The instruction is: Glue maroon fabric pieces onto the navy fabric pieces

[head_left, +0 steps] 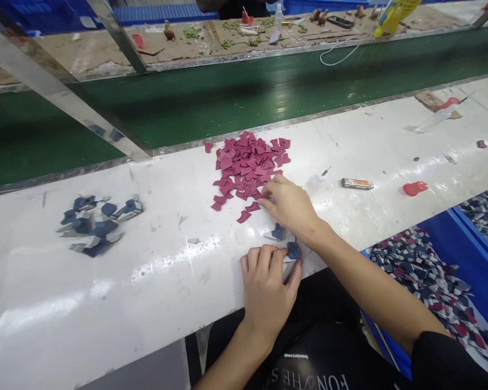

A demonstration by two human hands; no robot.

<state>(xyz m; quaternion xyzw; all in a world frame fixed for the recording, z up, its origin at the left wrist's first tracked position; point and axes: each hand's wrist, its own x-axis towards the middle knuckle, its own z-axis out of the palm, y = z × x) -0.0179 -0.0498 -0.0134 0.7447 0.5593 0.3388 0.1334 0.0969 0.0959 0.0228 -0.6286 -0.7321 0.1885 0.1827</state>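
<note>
A heap of small magenta pieces [250, 162] lies on the white worktable [146, 271]. My right hand [290, 206] reaches to the heap's near edge, its fingertips touching loose magenta pieces there. My left hand [266, 281] rests at the table's front edge, its thumb and fingers pinching a small dark blue piece [294, 251]. Another blue-grey piece [276, 233] lies between the two hands. Whether the right hand has one magenta piece gripped is hidden by its fingers.
A pile of blue-grey pieces [95, 222] sits at the left. A lighter [357, 183] and a red object [415, 188] lie to the right. A blue bin [443, 238] of mixed scraps stands at the lower right. A green conveyor [228, 97] runs behind the table.
</note>
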